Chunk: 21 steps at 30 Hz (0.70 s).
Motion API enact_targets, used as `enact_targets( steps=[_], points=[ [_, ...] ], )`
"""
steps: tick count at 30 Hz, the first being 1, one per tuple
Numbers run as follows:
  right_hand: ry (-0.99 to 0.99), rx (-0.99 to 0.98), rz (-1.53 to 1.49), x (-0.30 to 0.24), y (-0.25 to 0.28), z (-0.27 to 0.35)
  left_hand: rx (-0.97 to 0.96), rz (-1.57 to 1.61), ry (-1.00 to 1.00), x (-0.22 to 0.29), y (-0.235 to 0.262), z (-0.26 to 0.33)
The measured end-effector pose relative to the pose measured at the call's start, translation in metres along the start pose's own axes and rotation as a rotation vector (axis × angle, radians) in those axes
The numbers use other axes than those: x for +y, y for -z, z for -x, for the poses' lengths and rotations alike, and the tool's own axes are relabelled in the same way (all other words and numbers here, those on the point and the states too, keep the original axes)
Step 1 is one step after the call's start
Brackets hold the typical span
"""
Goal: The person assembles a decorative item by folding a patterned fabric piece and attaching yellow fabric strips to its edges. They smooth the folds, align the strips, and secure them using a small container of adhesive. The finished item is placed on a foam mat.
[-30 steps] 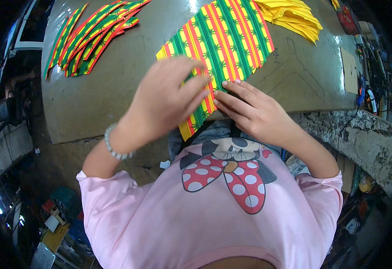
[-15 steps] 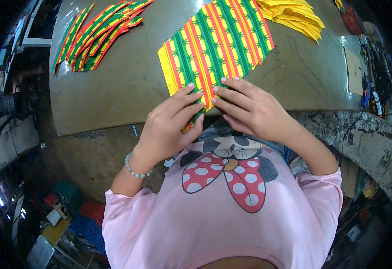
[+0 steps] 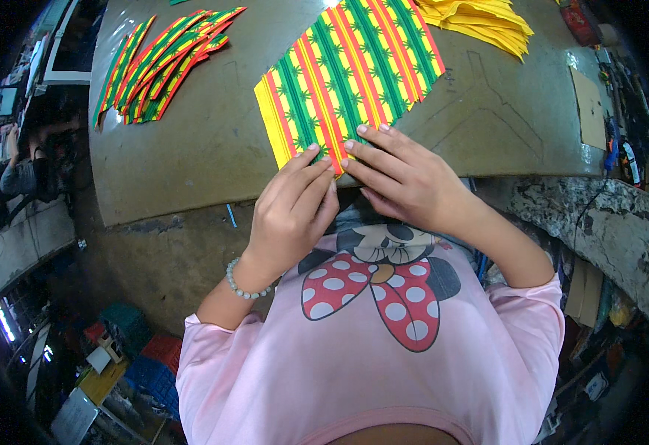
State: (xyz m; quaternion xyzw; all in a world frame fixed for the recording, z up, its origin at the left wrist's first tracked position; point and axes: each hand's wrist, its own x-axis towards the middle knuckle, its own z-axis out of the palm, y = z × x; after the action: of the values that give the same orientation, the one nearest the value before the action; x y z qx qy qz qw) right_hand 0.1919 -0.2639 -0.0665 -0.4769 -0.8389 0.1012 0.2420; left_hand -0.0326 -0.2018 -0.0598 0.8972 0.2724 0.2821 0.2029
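In front of me on the table lies a piece of striped cloth (image 3: 347,70) in green, yellow and red with a leaf print. A yellow strip runs along its left edge, and its near corner reaches the table's edge. My left hand (image 3: 291,204), with a bead bracelet on the wrist, pinches that near corner between thumb and fingers. The fingers of my right hand (image 3: 406,174) lie stretched out over the cloth just beside it, pressing it flat; the right thumb is partly hidden under the hand.
Narrow striped cloth pieces (image 3: 165,67) are fanned out at the table's far left. A stack of yellow cloth (image 3: 480,22) lies at the far right. Drawn lines mark the tabletop (image 3: 191,159). A cardboard piece (image 3: 588,107) and tools sit at the right edge. Crates (image 3: 150,378) stand lower left.
The cloth's loose near end below my left fingers no longer shows. My left hand has drawn in at the corner, and my right hand has shifted slightly. The view has moved a little.
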Motion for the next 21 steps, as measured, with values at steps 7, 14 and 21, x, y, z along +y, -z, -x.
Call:
enact_targets(
  steps=[7,14,21],
  points=[
    [0.014,0.013,0.027,-0.001,0.000,-0.001,-0.016,-0.045,-0.061,-0.003,-0.004,0.006],
    [0.053,-0.050,-0.070,0.011,0.014,-0.006,-0.012,-0.039,-0.096,-0.010,-0.008,0.005],
    [0.090,-0.161,-0.052,0.016,0.024,-0.011,-0.003,-0.053,-0.135,-0.017,-0.013,0.008]
  ],
)
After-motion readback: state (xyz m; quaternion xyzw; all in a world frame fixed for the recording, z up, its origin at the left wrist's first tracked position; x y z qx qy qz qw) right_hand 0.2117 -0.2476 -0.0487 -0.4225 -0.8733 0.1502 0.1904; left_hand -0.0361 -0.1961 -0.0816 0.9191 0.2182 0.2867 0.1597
